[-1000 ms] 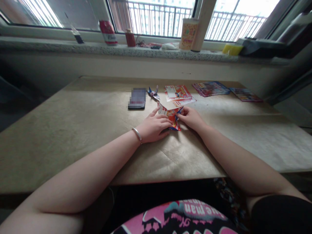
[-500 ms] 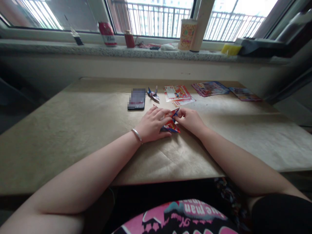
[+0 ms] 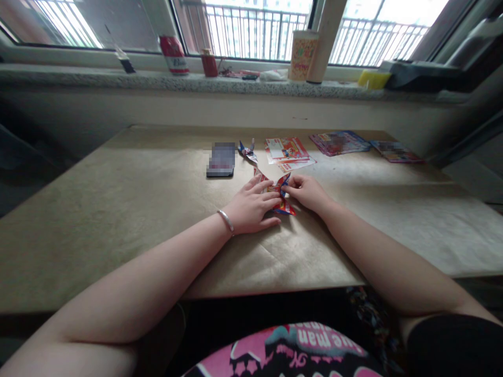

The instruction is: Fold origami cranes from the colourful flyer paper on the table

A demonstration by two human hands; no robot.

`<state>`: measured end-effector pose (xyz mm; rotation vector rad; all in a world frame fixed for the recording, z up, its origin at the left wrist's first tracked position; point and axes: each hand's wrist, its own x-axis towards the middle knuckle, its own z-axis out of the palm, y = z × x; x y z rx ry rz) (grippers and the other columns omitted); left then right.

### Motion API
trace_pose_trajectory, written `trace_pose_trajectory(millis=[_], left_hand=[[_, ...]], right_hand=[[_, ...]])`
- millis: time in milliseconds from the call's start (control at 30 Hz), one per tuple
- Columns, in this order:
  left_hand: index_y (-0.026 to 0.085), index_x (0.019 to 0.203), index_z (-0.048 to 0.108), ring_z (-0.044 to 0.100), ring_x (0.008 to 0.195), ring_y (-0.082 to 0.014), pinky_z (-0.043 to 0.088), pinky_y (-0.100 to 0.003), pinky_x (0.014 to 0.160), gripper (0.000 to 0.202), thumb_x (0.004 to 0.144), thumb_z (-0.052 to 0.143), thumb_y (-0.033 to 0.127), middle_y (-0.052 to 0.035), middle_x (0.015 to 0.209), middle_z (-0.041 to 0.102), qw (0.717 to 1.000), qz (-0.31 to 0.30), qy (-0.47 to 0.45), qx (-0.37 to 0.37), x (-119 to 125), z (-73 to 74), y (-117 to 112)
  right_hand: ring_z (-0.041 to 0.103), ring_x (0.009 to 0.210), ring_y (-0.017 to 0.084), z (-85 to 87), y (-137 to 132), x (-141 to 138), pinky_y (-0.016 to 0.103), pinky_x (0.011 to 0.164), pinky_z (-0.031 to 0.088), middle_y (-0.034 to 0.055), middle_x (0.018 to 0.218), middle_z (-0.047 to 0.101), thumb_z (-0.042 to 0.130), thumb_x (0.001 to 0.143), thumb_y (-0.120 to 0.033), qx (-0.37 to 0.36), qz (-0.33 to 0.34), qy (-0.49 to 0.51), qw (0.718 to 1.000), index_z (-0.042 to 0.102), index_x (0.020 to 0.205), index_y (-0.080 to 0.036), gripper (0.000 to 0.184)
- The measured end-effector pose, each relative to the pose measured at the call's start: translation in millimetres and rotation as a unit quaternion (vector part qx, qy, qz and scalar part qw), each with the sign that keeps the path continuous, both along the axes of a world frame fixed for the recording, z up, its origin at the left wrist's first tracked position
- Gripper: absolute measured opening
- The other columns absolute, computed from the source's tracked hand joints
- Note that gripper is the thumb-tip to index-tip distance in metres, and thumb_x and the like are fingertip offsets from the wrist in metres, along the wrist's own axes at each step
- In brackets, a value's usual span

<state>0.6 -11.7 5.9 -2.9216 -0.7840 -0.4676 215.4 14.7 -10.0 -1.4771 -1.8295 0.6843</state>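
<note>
A folded piece of printed red and blue paper lies on the brown paper-covered table between my hands. My left hand, with a silver bracelet at the wrist, lies flat with its fingers stretched over the paper's left side, pressing it down. My right hand is curled, its fingertips pinching the paper's right edge. A finished small folded paper figure stands farther back.
A dark phone lies left of the figure. Stacks of printed leaflets lie toward the back right. The window sill holds a red can, a small red cup and a patterned cup.
My left hand went from curled over the paper to lying flatter with fingers spread. The paper's raised flap was folded down, and the piece shifted slightly right.
</note>
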Motion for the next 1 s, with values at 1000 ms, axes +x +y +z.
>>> trace_pose_trajectory(millis=[1000], left_hand=[[0.009,0.152,0.019,0.044,0.133,-0.0294,0.017,-0.052,0.12,0.085,0.08,0.058,0.031,-0.0184,0.14,0.051,0.995,0.068,-0.07,0.01,-2,-0.3,4]], right_hand=[[0.056,0.068,0.015,8.8,-14,-6,0.028,0.065,0.043,0.0015,0.071,0.064,0.064,0.079,-0.028,0.162,0.081,-0.06,0.982,0.065,0.07,-0.022,0.011]])
